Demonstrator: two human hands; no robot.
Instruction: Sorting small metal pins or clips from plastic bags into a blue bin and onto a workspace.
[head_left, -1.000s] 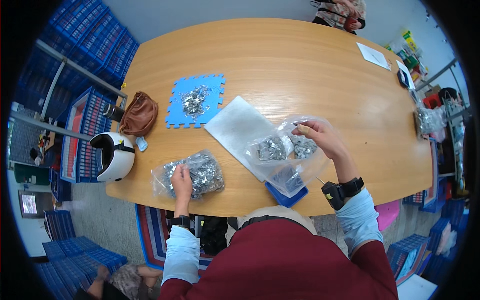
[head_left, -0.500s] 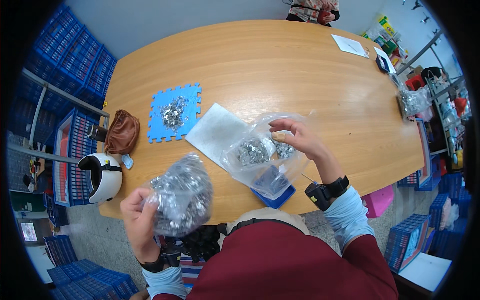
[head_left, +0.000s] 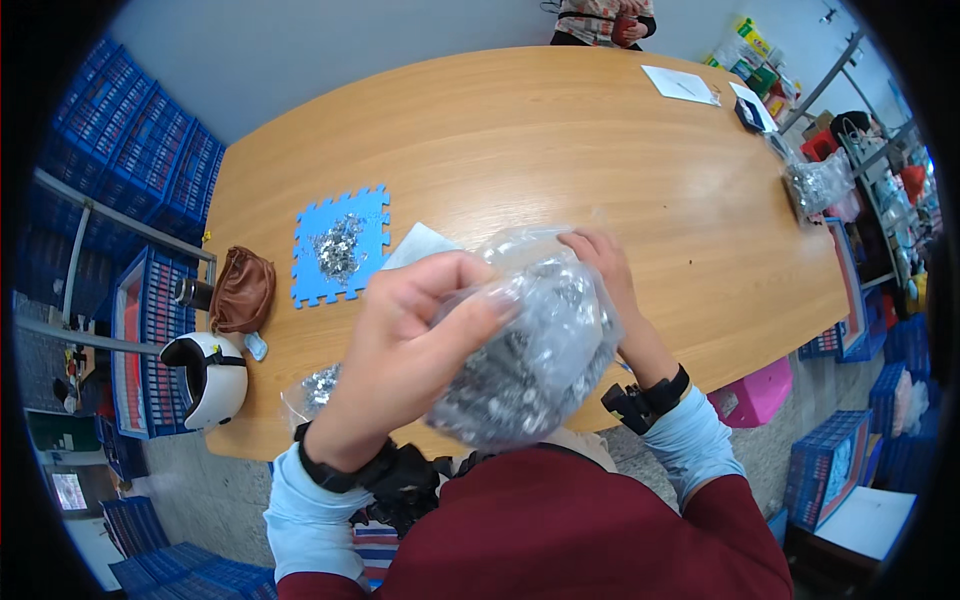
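My left hand (head_left: 420,335) is closed on the gathered top of a clear plastic bag full of small silvery metal pieces (head_left: 530,370), raised over the table's near edge. Behind it, my right hand (head_left: 610,270) has bent fingers at the edge of a second, open clear plastic bag (head_left: 520,242); the thumb is hidden by the full bag. A white sheet (head_left: 422,243) shows only in part past my left hand. On a blue foam mat (head_left: 375,215) farther left lies a loose heap of silvery pieces (head_left: 338,250).
Another clear bag of metal pieces (head_left: 318,388) sits beside my left forearm. At the left stand a brown leather bag (head_left: 243,290), a dark flask (head_left: 192,293) and a white helmet (head_left: 222,380). A person (head_left: 605,22) stands beyond the wooden table (head_left: 480,130). Blue crates (head_left: 130,140) are stacked left.
My left hand has carried the full bag right and up, in front of the open bag, now hiding the blue tray. My right hand has shifted slightly and its fingers have bent.
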